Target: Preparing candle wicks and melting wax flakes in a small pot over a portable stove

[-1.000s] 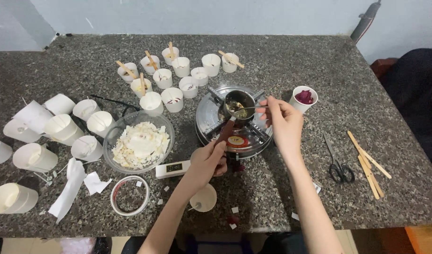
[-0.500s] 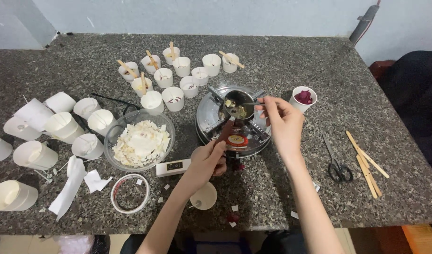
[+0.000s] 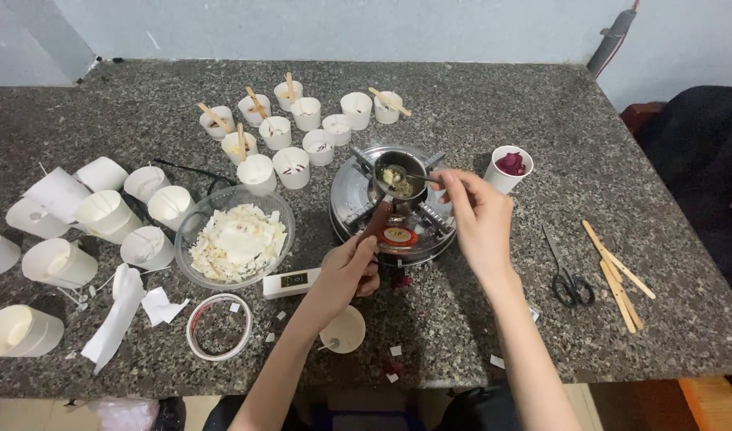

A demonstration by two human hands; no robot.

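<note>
Head view: the left hand [image 3: 346,267] has its grip closed around the reddish handle [image 3: 379,222] of a small metal pot [image 3: 399,175], which sits on a round silver burner [image 3: 394,209] near the middle of the granite worktop [image 3: 541,104]; holding the handle appears to steady the pot. The right hand [image 3: 477,219] pinches a thin metal spoon [image 3: 418,179] between fingertips, its bowl dipped into the pot's pale lumps and yellowish liquid, as for stirring. Just left of the burner stands a glass bowl [image 3: 236,238] of white flakes, within easy reach. Behind it are small white cups [image 3: 306,132], some with wooden sticks laid across. A cup of dark red petals [image 3: 509,166] stands just right of the burner; scissors [image 3: 569,275] and loose sticks [image 3: 619,275] lie further right.
</note>
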